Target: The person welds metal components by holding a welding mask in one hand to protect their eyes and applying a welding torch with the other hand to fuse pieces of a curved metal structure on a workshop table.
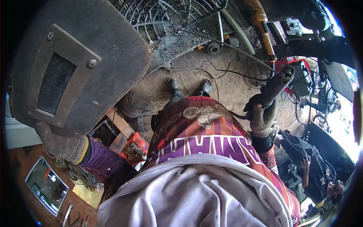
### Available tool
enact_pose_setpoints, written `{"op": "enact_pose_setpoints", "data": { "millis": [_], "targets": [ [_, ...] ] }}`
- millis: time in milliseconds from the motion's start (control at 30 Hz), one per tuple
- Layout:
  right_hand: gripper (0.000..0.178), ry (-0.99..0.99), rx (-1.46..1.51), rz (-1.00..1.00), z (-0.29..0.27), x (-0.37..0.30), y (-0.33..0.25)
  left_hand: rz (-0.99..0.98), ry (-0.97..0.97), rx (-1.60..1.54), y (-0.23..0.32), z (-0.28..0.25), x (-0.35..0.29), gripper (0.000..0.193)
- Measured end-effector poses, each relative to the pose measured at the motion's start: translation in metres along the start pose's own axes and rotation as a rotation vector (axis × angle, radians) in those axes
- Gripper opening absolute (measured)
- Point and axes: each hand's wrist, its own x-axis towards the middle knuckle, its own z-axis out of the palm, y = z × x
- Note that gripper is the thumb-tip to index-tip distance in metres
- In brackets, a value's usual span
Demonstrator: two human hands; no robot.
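Note:
A dark, worn welding shield [117,49] with a rectangular viewing window fills the upper left. My left hand [64,143], in a grey work glove with a yellow cuff edge, is closed at the shield's lower edge; the handle behind it is hidden. On the right, my gloved right hand [262,119] wraps round a dark electrode holder [280,84] with its jaw end pointing up. A long, thin welding rod [230,49] runs from the holder's jaw toward the upper left, over the metalwork. Its far tip lies near a curved wire grille [162,23].
An orange angle grinder [260,19] lies beyond the rod beside a metal tube [238,32]. Cables [217,68] trail over the floor past my feet. Stacked wire rings [138,108] and a red box [135,147] are at left. Another person [312,166] is at lower right.

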Motion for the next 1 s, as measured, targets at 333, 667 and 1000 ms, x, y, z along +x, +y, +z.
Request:
{"op": "enact_pose_setpoints", "data": {
  "millis": [333,667,1000],
  "targets": [
    [0.076,-0.018,-0.012,0.021,0.001,0.002,-0.002,-0.318,-0.507,-0.785,-0.007,-0.014,0.001,0.049],
    [0.074,0.004,-0.002,-0.044,0.004,0.004,0.005,-0.043,-0.138,-0.229,-0.014,0.050,-0.035,0.048],
    [0.079,0.014,-0.044,-0.051,0.004,0.005,0.004,-0.216,-0.626,-0.642,-0.005,0.050,-0.031,0.045]
  ]
}}
